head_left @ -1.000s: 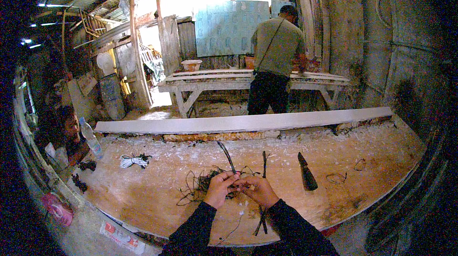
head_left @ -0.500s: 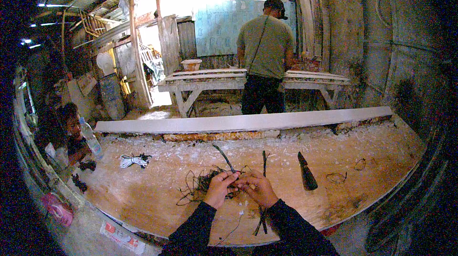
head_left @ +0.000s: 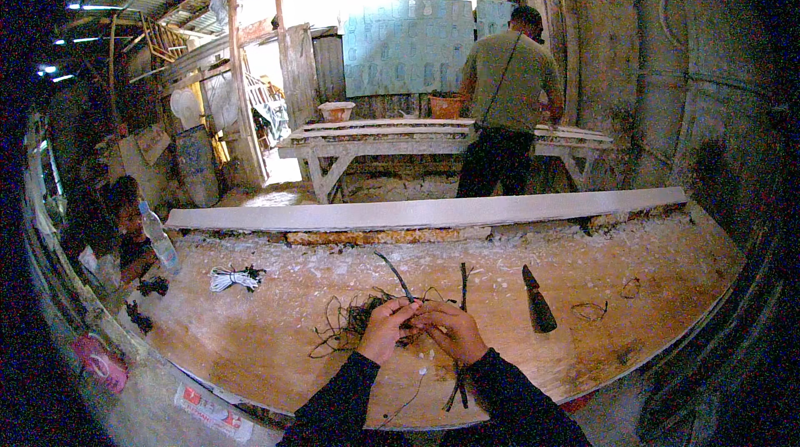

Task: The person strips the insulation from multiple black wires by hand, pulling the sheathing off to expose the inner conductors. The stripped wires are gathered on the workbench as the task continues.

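Observation:
My left hand (head_left: 386,330) is closed around a thin dark strip (head_left: 395,274), whose free end sticks up and leans to the far left. Against it, my right hand (head_left: 451,331) is closed too, its thumb and fingertips meeting the left fingers at the strip's lower part. What exactly the right fingertips pinch is hidden. Behind and left of the hands lies a loose tangle of thin dark cord (head_left: 336,327). Partly under the right hand and wrist, a long dark bundle of strips (head_left: 463,280) rests on the wooden tabletop (head_left: 275,347).
A dark tapered object (head_left: 538,301) and small wire loops (head_left: 590,310) lie to the right. Leftward are a tied white cord bundle (head_left: 236,279) and a plastic bottle (head_left: 159,239) near a person. A long white board (head_left: 425,211) lines the far edge; another person (head_left: 512,80) stands beyond.
My right fingers have shifted slightly up and closer over the left fingertips. The far person has moved to the right, uncovering an orange tub on the back bench.

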The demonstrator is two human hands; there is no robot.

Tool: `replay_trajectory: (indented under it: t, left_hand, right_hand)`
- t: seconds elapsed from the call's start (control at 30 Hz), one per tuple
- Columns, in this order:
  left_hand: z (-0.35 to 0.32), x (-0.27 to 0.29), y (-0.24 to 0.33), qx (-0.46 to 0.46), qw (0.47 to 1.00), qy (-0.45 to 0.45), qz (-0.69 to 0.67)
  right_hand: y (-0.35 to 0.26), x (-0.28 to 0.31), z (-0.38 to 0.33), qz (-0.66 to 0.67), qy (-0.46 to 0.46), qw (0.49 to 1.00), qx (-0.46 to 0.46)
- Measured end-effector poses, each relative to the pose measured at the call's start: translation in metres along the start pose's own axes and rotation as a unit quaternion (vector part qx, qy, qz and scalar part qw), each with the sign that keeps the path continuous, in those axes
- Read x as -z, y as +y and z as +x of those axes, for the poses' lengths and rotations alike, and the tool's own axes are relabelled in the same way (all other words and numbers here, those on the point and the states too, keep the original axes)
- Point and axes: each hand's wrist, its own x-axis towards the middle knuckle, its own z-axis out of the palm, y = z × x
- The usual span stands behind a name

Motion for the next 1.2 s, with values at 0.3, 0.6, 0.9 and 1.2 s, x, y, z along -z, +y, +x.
replay_trajectory:
  t: [0.3, 0.6, 0.9, 1.2]
  left_hand:
    - [-0.003, -0.005, 0.003, -0.027, 0.999, 0.011, 0.035]
    - [-0.008, -0.012, 0.008, -0.079, 0.984, 0.045, 0.150]
    - [-0.005, -0.010, 0.003, -0.093, 0.991, 0.028, 0.093]
    - [-0.006, -0.010, 0.004, -0.122, 0.984, 0.003, 0.129]
  right_hand:
    - [-0.011, 0.004, 0.001, 0.188, 0.006, 0.963, -0.193]
    - [0.020, -0.007, -0.004, 0.343, 0.068, 0.889, -0.295]
    - [0.012, -0.003, -0.001, 0.383, 0.083, 0.847, -0.359]
    - [0.013, -0.004, -0.001, 0.367, 0.077, 0.846, -0.378]
